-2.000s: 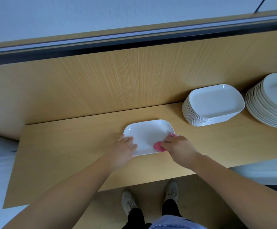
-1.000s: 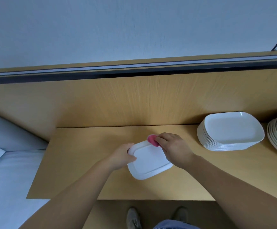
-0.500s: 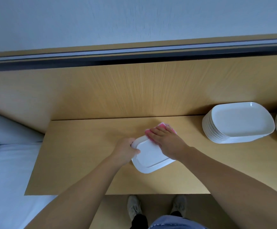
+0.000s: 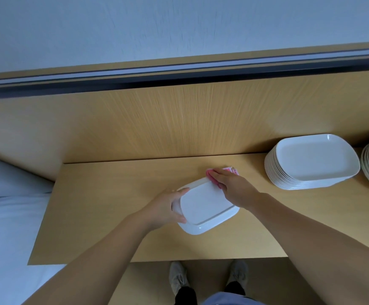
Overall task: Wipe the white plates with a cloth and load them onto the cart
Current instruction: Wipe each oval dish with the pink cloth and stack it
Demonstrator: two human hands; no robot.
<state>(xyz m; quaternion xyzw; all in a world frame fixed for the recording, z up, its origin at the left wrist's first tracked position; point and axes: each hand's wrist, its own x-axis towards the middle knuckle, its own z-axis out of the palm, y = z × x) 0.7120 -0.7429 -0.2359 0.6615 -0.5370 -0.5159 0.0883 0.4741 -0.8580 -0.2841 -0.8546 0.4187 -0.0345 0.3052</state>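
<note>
One white rectangular ceramic plate, underside up over the wooden worktop, is mid-wipe: left hand grip clamped on its rim, right hand, grip apart, pressing a pink cloth; loading likely follows.

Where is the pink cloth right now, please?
In the head view, the pink cloth lies under the right hand, at the far edge of the plate.

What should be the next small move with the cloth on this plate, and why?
Probably draw the pink cloth across the plate toward its near edge. The right hand presses the cloth only at the plate's far edge, so most of the face turned to the camera is not yet covered. The left hand grips the left rim, which should steady the plate for that stroke.
</note>
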